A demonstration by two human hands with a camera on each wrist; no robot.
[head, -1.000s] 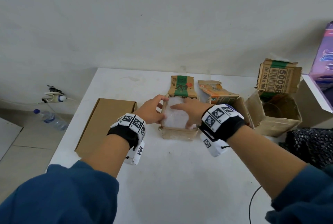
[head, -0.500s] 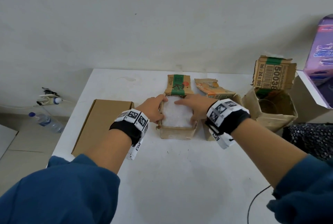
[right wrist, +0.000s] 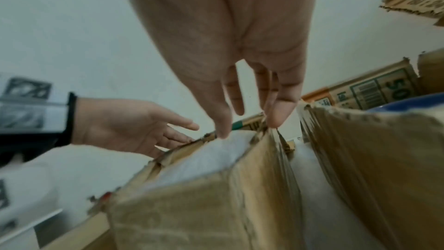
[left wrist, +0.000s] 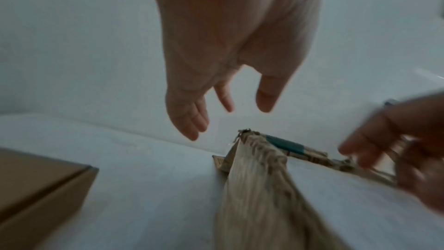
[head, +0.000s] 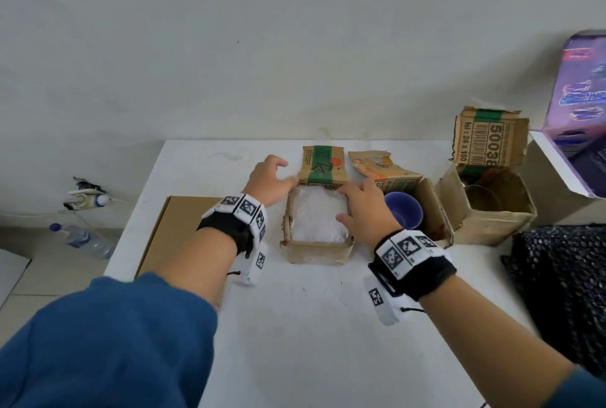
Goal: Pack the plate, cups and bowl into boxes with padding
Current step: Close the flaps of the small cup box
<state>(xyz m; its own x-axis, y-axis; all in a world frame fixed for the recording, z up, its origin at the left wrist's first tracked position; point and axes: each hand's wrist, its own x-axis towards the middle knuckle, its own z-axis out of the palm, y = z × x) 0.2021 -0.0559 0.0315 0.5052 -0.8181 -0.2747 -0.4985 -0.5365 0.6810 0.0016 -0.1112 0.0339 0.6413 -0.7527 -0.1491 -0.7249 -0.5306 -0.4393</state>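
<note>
I'm over the small cardboard box [head: 316, 248] now, and white padding [head: 316, 214] fills it right up to the rim. My left hand [head: 269, 186] sits at the box's far left corner, palm down, fingers loosely spread and straight, gripping nothing; the left wrist view shows the fingertips clear of the cardboard, with bare white table [head: 295, 325] under and beyond them. My right hand [head: 364, 207] is on the other side, fingers relaxed and slightly apart, tips at the box's far right rim, thumb reaching toward the padding's right edge. I cannot tell whether the thumb touches it. The right wrist view is blurred, but the fingertips look down onto the rim's far corner.

Beyond both sets of fingertips the box's green-striped flap [head: 323, 165] stands up, so that side is walled. Just right of my right fingers is a second open box [head: 433, 211], close alongside, with a blue cup [head: 403, 211] inside it; only a narrow gap runs between the two boxes. Farther right stands a third open box [head: 488, 227] holding a clear glass [head: 482, 201]. Left of my left fingers lies a flat closed brown box [head: 177, 230], with a strip of open table between. Nearest me, the table is bare. Both forearms reach in from blue sleeves [head: 108, 342].
</note>
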